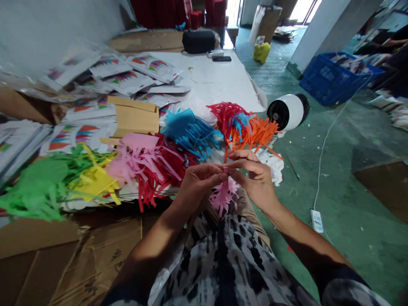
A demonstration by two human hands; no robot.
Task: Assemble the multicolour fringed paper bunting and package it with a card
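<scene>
Between my two hands hangs a pink tissue paper tassel [223, 196], its fringe spreading downward over my lap. My left hand [204, 180] pinches the tassel's top from the left. From the right, the fingers of my right hand [253, 174] close on the same top end. Just beyond them on the table lie orange fringed paper [256, 131], red fringed paper [225, 117] and blue fringed paper [188, 131]. Left of my hands are a pink fringed bundle [140, 157] over more red strips, yellow fringed paper [98, 180] and green fringed paper [38, 180].
Printed packets [127, 78] are piled at the table's back left, near a tan cardboard piece [137, 117]. A black case [199, 41] and a phone [222, 59] lie farther back. On the right floor are a white cylindrical device [291, 111], a blue crate [334, 80] and a power strip [316, 221].
</scene>
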